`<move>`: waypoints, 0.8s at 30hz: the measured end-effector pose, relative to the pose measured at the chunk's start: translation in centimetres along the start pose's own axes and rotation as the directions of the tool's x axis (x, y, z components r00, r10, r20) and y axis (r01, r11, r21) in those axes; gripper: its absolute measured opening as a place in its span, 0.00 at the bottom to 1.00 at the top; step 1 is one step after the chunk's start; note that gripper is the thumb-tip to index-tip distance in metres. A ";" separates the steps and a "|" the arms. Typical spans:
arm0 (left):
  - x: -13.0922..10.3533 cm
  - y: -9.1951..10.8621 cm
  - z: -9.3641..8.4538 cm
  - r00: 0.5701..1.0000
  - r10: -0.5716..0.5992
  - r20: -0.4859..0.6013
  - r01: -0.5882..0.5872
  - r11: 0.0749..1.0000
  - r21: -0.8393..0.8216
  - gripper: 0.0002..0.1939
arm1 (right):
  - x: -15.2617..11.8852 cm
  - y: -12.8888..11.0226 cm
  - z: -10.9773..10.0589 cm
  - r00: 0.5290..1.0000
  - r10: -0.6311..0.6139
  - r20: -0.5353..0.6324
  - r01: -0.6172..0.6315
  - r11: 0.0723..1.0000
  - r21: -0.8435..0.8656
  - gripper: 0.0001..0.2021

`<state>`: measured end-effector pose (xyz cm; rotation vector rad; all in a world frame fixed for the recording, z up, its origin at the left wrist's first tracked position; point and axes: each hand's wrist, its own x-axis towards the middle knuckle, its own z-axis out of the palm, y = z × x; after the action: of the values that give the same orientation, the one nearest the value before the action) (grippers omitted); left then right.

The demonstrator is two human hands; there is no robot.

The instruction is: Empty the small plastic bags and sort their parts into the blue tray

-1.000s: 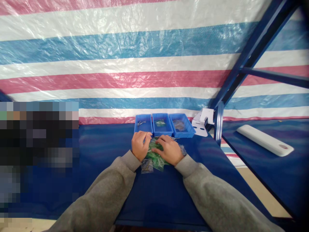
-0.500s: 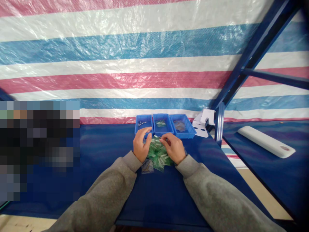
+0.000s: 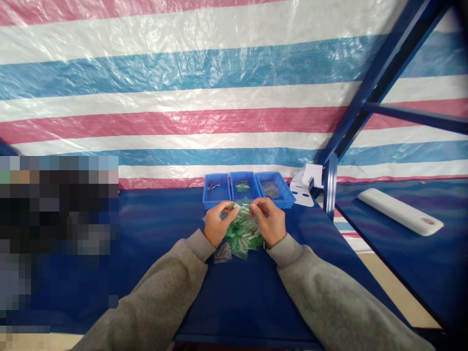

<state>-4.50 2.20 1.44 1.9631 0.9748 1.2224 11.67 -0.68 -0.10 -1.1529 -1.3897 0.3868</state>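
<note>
Between my two hands is a small green-tinted plastic bag (image 3: pixel 243 207) with pale strips in it. The fingertips of my left hand (image 3: pixel 217 224) are closed on its left side, and those of my right hand (image 3: pixel 272 222) pinch its right side. Under both hands lies a pile of similar green bags (image 3: pixel 243 241) on the blue table (image 3: pixel 241 297). A small bag with greyish contents (image 3: pixel 223 253) rests at the pile's near left edge. What exactly the bags contain is too small to make out.
Behind the pile stand a left blue bin (image 3: pixel 217 197) with small metal pieces, a middle blue bin (image 3: pixel 243 175) with a green bag, and a right blue bin (image 3: pixel 290 199) with clear bags. White cardboard (image 3: pixel 302 195) lies beside a blue post (image 3: pixel 330 187). Farther right is a white elongated object (image 3: pixel 400 213).
My left hand's spread fingers have closed on the green bag. My right hand has shifted slightly right, and the bag is now held up between both hands.
</note>
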 end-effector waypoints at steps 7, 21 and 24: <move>-0.1 0.5 -0.3 0.998 0.054 -0.037 -0.052 0.997 0.055 0.11 | 0.3 -0.5 -0.3 0.981 -0.106 0.160 0.126 0.984 -0.122 0.09; 0.0 0.4 -0.3 1.000 0.025 0.007 -0.025 0.999 0.031 0.11 | 0.2 -0.4 -0.3 0.991 -0.085 0.104 0.096 0.989 -0.113 0.09; -0.1 0.5 -0.3 1.000 0.015 0.023 -0.015 1.000 0.013 0.11 | 0.2 -0.6 -0.3 0.990 -0.097 0.103 0.109 0.988 -0.112 0.10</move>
<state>-4.65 1.95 1.89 1.9935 0.9603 1.2025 11.74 -0.91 0.54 -1.1649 -1.5681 0.2936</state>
